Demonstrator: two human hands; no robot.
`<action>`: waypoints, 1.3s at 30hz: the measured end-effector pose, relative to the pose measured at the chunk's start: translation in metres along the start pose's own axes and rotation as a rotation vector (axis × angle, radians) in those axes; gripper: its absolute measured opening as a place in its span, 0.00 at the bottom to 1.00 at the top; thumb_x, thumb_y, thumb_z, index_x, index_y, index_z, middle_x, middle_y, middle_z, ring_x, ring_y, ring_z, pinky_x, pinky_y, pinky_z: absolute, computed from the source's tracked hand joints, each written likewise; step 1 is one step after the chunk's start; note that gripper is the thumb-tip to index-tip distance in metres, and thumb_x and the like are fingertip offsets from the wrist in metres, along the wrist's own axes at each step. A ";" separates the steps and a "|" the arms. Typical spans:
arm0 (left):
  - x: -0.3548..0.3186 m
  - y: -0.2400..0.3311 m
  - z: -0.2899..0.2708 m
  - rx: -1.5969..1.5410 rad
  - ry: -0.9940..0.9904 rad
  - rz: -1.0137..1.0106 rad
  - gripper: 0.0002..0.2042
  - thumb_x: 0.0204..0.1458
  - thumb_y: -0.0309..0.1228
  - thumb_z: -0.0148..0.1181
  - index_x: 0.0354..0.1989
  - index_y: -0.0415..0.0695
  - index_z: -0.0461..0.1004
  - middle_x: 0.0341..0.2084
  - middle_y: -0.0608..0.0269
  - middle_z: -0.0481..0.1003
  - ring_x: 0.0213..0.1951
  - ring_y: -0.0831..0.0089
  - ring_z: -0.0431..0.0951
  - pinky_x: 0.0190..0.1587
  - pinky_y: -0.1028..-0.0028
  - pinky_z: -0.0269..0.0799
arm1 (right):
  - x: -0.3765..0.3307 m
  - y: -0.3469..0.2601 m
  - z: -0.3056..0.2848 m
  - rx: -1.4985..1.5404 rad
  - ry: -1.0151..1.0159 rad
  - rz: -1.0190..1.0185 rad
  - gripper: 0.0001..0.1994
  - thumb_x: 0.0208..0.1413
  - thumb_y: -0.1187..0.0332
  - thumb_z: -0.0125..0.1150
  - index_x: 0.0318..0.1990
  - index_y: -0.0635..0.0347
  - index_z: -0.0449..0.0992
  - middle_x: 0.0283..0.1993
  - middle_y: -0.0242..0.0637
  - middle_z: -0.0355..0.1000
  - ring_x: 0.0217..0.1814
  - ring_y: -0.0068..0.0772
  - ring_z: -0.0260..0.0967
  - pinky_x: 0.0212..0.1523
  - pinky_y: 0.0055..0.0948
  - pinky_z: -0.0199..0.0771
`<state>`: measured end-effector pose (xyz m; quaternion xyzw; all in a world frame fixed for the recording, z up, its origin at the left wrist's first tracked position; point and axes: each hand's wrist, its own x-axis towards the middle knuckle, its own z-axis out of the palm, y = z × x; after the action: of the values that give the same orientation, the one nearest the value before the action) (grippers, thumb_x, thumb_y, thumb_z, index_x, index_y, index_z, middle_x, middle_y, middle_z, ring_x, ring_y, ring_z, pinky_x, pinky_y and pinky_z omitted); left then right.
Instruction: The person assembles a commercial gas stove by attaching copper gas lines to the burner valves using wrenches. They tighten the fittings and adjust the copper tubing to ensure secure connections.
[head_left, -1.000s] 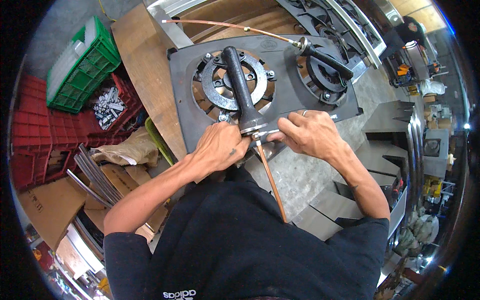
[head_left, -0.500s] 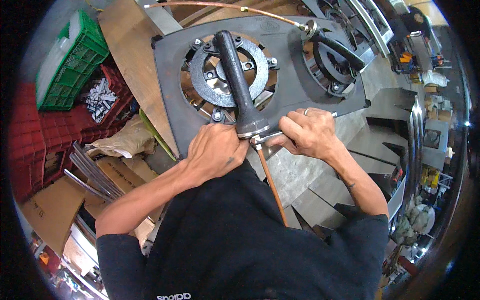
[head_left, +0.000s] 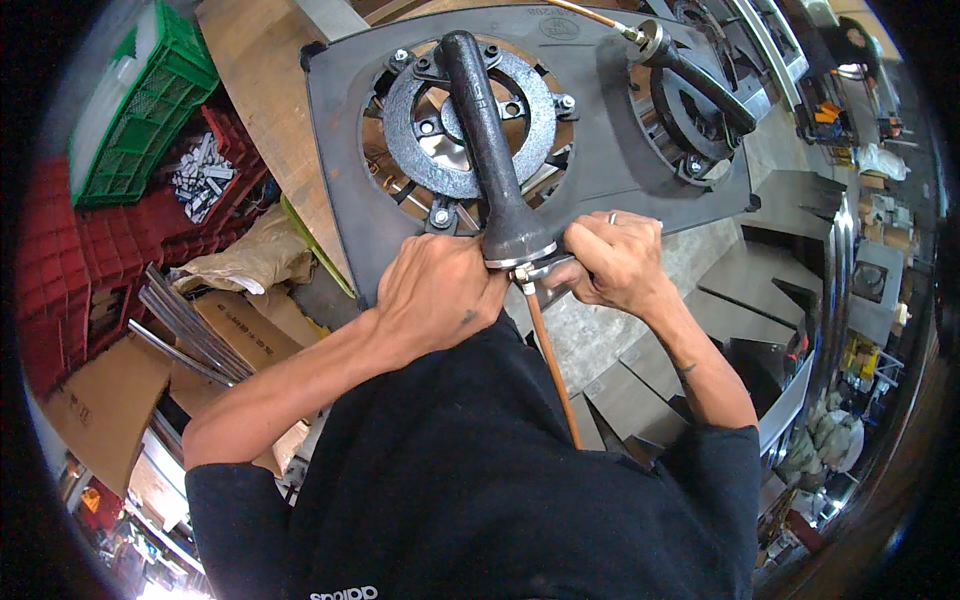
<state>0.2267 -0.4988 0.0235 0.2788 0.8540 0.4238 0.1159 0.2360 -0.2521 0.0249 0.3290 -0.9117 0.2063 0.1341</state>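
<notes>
A black cast-iron burner tube [head_left: 482, 150] lies across a ring-shaped burner [head_left: 400, 130] on the dark stove plate [head_left: 590, 100]. Its flared end points toward me, where a brass fitting [head_left: 522, 274] joins a thin copper pipe [head_left: 550, 360] running down against my shirt. My left hand [head_left: 435, 285] is closed beside that flared end, apparently gripping it; its fingertips are hidden underneath. My right hand [head_left: 620, 262] is curled in a fist round a silver wrench [head_left: 548, 267], whose head meets the fitting.
A second black burner tube [head_left: 705, 88] with its own copper pipe lies over the right-hand burner. At left stand a green crate [head_left: 140, 120] and red crates [head_left: 60, 260] with small metal pieces. Cardboard [head_left: 105, 410] and metal tubes lie lower left; sheet-metal parts [head_left: 740, 270] at right.
The stove plate and burner tube have shifted slightly up and right in view. My right fist now sits closer to the fitting, and the wrench's far end no longer shows beyond it.
</notes>
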 end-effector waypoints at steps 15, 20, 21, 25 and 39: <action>0.003 -0.001 -0.008 0.102 -0.047 -0.019 0.22 0.57 0.38 0.55 0.20 0.28 0.73 0.16 0.31 0.68 0.22 0.35 0.75 0.29 0.48 0.71 | -0.006 0.010 -0.025 -0.113 -0.084 0.039 0.19 0.66 0.50 0.62 0.31 0.55 0.69 0.27 0.41 0.75 0.27 0.48 0.77 0.26 0.44 0.73; 0.003 -0.012 -0.001 0.106 -0.021 0.034 0.22 0.58 0.38 0.55 0.20 0.27 0.72 0.16 0.32 0.68 0.23 0.36 0.75 0.29 0.49 0.71 | -0.001 -0.009 -0.060 -0.303 -0.055 0.022 0.22 0.67 0.48 0.60 0.28 0.55 0.69 0.22 0.39 0.72 0.23 0.43 0.76 0.23 0.40 0.73; 0.003 -0.014 0.000 0.129 -0.024 0.057 0.22 0.58 0.37 0.55 0.20 0.27 0.72 0.16 0.32 0.68 0.22 0.36 0.75 0.29 0.49 0.71 | 0.001 -0.017 -0.065 -0.361 -0.089 0.007 0.22 0.67 0.48 0.60 0.27 0.55 0.69 0.21 0.39 0.72 0.22 0.43 0.76 0.23 0.40 0.73; 0.004 -0.019 0.003 0.086 0.009 0.103 0.22 0.59 0.37 0.55 0.20 0.28 0.72 0.16 0.33 0.69 0.22 0.35 0.74 0.28 0.48 0.70 | 0.018 -0.041 -0.084 -0.534 -0.183 -0.058 0.23 0.68 0.47 0.59 0.25 0.53 0.70 0.18 0.37 0.71 0.19 0.41 0.76 0.22 0.37 0.75; 0.004 -0.013 0.000 0.055 -0.032 0.074 0.21 0.58 0.37 0.55 0.22 0.28 0.71 0.16 0.33 0.68 0.23 0.34 0.73 0.29 0.47 0.69 | 0.055 -0.060 -0.096 -0.625 -0.442 -0.207 0.25 0.69 0.46 0.54 0.27 0.56 0.73 0.19 0.36 0.73 0.22 0.37 0.78 0.25 0.33 0.75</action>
<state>0.2184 -0.5035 0.0133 0.3202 0.8523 0.3998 0.1062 0.2449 -0.2790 0.1477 0.3988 -0.8995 -0.1717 0.0485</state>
